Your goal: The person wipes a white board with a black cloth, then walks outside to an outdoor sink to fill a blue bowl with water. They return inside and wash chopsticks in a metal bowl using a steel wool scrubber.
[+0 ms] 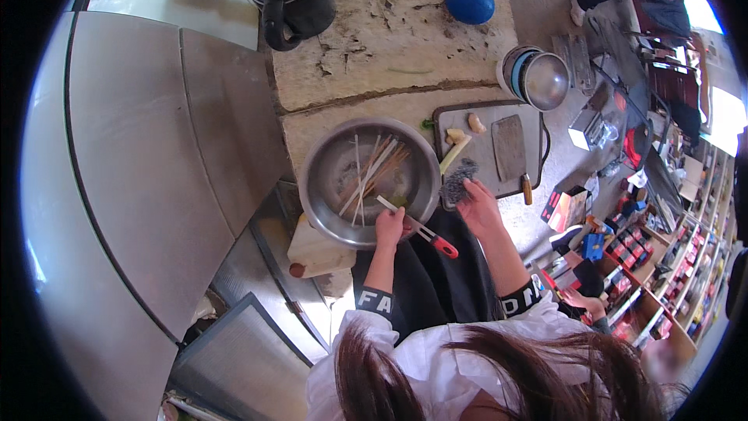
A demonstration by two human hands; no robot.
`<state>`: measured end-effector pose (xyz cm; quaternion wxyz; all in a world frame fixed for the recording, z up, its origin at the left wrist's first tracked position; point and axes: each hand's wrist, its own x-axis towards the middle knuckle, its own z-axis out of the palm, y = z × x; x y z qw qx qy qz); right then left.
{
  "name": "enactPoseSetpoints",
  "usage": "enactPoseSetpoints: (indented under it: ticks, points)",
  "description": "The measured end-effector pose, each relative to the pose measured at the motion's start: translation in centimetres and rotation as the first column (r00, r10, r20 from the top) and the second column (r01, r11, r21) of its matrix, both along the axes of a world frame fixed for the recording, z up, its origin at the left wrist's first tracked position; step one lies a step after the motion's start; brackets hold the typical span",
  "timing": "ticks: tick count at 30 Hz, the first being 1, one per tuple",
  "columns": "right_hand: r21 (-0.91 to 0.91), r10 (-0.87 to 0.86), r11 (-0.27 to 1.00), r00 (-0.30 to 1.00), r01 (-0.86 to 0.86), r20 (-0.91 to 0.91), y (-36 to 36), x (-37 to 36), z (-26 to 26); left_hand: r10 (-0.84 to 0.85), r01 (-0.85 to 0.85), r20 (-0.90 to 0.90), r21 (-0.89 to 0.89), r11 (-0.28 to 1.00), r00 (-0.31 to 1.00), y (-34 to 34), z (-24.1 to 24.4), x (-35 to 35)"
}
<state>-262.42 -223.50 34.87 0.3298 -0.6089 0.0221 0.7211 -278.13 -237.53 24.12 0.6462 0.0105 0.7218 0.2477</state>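
Over the near rim of a steel basin (314, 187), my left hand (390, 227) grips a utensil with a red-tipped handle (445, 247). The utensil's far end reaches into the basin and its kind is unclear. Several chopsticks (374, 171), some brown and some pale, lie crossed in the basin. My right hand (480, 210) pinches a grey wire scouring pad (459, 185) above the near left corner of a cutting board (529, 126). On that board lie a cleaver (508, 149), pieces of ginger (476, 123) and a pale stalk (454, 153).
Stacked bowls (546, 80) stand past the board's far right corner. A blue rounded object (470, 2) and a dark lidded jug (298, 0) rest on the worn table (362, 35). Grey cabinet panels (134, 117) flank the left. Another person's hand (584, 302) shows at right.
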Motion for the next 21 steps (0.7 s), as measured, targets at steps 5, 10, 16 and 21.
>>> enactPoseSetpoints:
  ticks: [5, 10, 16, 21]
  points:
    - [-0.041, 0.067, 0.997, 0.998, -0.067, 0.002, -0.6, -3.2, -3.6, -0.256, 0.359, -0.653, 0.027, 0.933, 0.713, 2.8, 4.4, -3.4]
    - [-0.133, 0.223, 0.968, 0.972, -0.212, 0.072, -1.1, -7.1, -4.9, -0.291, 0.542, -0.906, -0.084, 0.836, 0.308, 5.6, 1.6, -6.2]
    - [-0.149, 0.496, 0.868, 0.827, -0.473, 0.265, -1.4, -9.8, -10.9, -0.424, 0.679, -0.847, -0.108, 0.726, 0.32, 5.4, -2.4, -7.6]
    - [-0.134, 0.475, 0.549, 0.176, -0.825, 0.863, -3.7, -12.1, -15.5, -0.542, 0.679, -0.664, -0.071, 0.731, 0.515, 6.9, 0.4, -9.2]
